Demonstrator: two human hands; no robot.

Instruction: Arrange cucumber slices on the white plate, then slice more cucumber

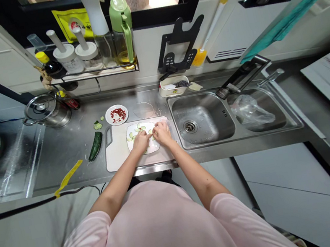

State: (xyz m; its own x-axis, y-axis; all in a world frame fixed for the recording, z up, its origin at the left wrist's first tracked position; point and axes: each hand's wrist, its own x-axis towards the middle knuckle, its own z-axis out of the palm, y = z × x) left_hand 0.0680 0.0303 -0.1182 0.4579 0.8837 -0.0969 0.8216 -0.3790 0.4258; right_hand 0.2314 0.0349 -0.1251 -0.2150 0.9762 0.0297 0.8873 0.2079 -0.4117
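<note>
Both bare hands reach in from the near edge over a squarish white plate with rounded corners (155, 147). The left hand (141, 142) lies over its middle, fingers stretched to the right; the right hand (162, 132) bends its fingers down at the right edge, the two nearly meeting. Whether either pinches a slice I cannot tell. Pale green cucumber slices with darker rims (141, 126) curve around the plate, pointing various ways; hands and forearms hide some.

The plate sits squarely on a white rectangular cutting board (116, 154), long axis left to right, grey handle at the left end. A clear, shiny patch beside the right hand is hard to make out.

Left of the board, a dark green cucumber piece (95, 146) slants, far end rightward. Beyond is a round white dish (108, 117) of red pieces. The steel desk (61, 152) runs out of frame at left.
</note>
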